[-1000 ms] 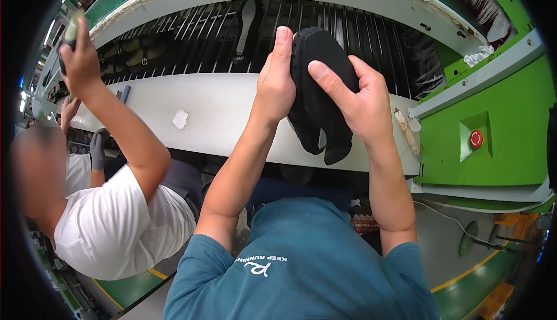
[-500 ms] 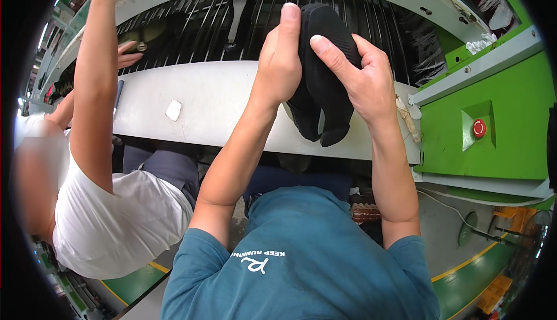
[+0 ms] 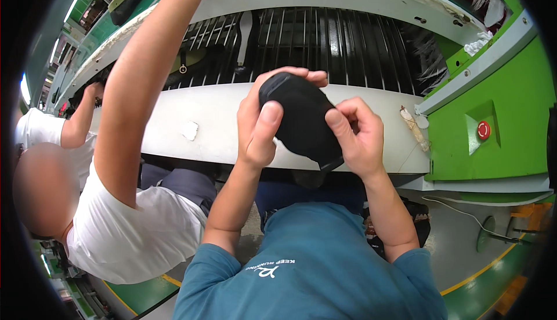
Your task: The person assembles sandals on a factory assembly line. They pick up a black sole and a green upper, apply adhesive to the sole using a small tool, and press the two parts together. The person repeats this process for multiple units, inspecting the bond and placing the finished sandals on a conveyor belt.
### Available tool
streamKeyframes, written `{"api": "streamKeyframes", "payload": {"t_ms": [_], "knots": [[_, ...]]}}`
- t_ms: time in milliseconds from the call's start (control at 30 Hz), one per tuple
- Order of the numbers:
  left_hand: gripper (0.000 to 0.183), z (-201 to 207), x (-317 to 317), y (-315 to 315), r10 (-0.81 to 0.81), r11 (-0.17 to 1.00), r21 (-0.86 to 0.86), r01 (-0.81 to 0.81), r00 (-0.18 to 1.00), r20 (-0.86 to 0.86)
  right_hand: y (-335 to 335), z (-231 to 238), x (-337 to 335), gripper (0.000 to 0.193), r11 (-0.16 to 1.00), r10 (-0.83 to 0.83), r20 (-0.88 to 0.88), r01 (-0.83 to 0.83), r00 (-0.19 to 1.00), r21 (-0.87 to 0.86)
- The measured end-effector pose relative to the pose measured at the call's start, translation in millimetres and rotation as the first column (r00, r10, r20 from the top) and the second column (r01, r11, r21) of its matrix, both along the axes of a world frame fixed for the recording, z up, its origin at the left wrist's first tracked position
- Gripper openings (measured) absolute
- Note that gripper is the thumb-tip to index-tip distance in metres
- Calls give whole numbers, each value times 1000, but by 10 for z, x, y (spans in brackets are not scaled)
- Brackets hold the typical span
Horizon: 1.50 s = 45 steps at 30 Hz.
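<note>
A black shoe upper [image 3: 304,120] is held between my two hands, over the front edge of the white ledge. My left hand [image 3: 261,117] wraps its far left end, with the thumb on top and the fingers behind it. The fingers of my right hand [image 3: 360,137] pinch its right edge, thumb on the near face. A narrow tab shows at the upper's near end. The underside of the upper is hidden.
Metal rollers [image 3: 331,47] run beyond the white ledge [image 3: 226,111], carrying a black and grey shoe sole [image 3: 245,38] and an olive buckled shoe [image 3: 191,64]. A co-worker's arm [image 3: 130,82] reaches across at left. The green machine panel [image 3: 452,146] with a red button [image 3: 483,130] stands right.
Both hands have come lower and nearer with the shoe upper, which is turned and tilted to show a different face. The co-worker's raised arm has shifted to the right in view.
</note>
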<state>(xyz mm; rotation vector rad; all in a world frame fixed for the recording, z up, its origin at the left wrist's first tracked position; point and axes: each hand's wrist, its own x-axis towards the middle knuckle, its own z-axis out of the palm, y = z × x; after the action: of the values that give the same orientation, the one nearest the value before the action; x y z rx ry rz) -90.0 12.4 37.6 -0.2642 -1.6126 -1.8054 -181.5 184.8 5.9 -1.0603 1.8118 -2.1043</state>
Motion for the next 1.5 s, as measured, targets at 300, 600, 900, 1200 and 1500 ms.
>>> {"api": "streamKeyframes", "payload": {"t_ms": [300,600,900,1200,1500], "knots": [[58,-28,596,51,350,935,-73,-348,937,22,-197,55,253,25,990,103,-314,-126,944,-56],[61,-71,783,59,415,900,-146,-410,910,5,-231,188,382,28,988,148,-285,-157,947,-8],[50,-88,815,186,401,914,-68,-399,916,6,-186,125,379,31,987,148,-306,-160,940,-15],[54,-87,808,243,430,894,-137,-427,903,-5,-100,148,358,31,979,203,-215,-202,955,23],[39,23,721,225,319,891,-301,-340,940,-117,168,349,122,46,875,382,108,-397,918,276]]}}
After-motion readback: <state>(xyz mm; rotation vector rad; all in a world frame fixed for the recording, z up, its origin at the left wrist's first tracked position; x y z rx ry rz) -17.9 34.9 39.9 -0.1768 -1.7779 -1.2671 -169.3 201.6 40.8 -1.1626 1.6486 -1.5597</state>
